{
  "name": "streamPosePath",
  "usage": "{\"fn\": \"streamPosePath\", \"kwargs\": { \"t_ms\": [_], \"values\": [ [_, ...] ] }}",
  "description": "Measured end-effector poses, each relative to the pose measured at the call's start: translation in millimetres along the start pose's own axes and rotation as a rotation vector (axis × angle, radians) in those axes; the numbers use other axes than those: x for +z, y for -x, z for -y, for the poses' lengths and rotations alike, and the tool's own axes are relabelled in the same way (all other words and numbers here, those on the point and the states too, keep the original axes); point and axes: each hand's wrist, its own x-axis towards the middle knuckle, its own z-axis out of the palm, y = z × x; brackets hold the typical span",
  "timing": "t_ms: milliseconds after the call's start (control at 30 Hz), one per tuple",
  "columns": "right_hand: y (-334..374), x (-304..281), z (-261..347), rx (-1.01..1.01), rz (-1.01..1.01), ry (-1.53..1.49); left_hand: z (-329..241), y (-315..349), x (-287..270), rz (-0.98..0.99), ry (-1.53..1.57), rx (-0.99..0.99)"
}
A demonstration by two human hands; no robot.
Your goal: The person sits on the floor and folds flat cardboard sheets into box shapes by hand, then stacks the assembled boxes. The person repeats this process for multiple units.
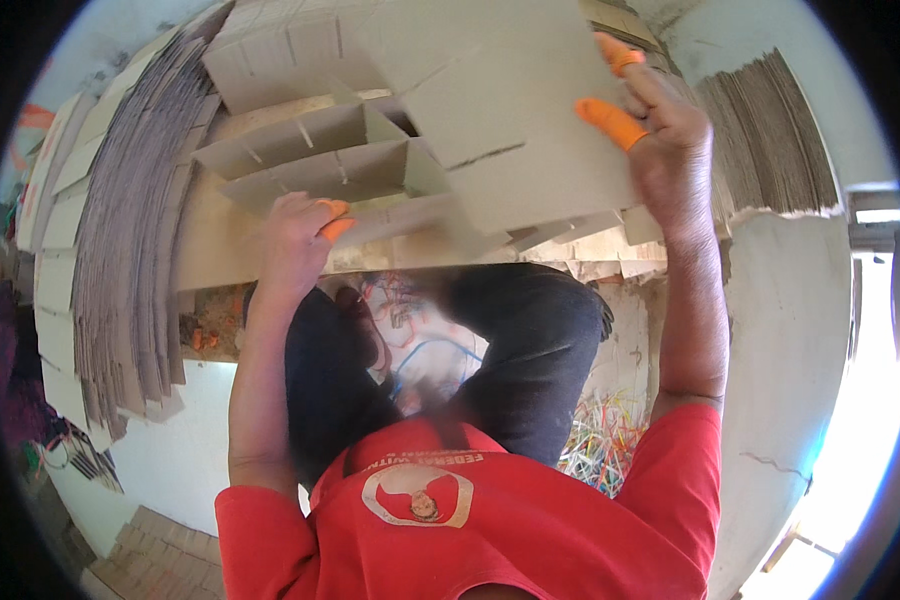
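Note:
My right hand [665, 140] grips the right edge of a wide slotted cardboard sheet [530, 120], with orange finger covers on its thumb and a fingertip. The sheet is tilted and slightly blurred. To its left stands a partly assembled cardboard divider [320, 160], its slotted strips crossing into open cells. My left hand [300, 235], also with orange covers, is closed at the near left side of this divider, pinching the end of a strip. The sheet hides the divider's right part.
Tall stacks of flat cardboard strips [135, 220] rise at the left, and another stack [770, 135] stands at the far right. More slotted cardboard [290, 50] lies at the back. The work board [205, 235] sits just beyond my knees. Colourful strands [605, 440] lie at lower right.

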Motion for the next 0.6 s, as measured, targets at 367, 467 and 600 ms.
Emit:
{"fn": "streamPosePath", "kwargs": {
  "t_ms": [367, 467, 600],
  "values": [
    [-13.3, 68.1, 33.3, -0.052, 0.335, -0.011, -7.8, -2.3, -3.6, -0.009, 0.033, 0.004],
    [-17.2, 70.1, 39.0, -0.06, 0.337, -0.029, -0.8, -1.6, -0.1, 0.021, 0.037, -0.004],
    [-18.8, 67.5, 45.0, -0.012, 0.32, -0.127, 1.0, -3.4, 4.2, -0.045, 0.044, 0.048]
  ]
}}
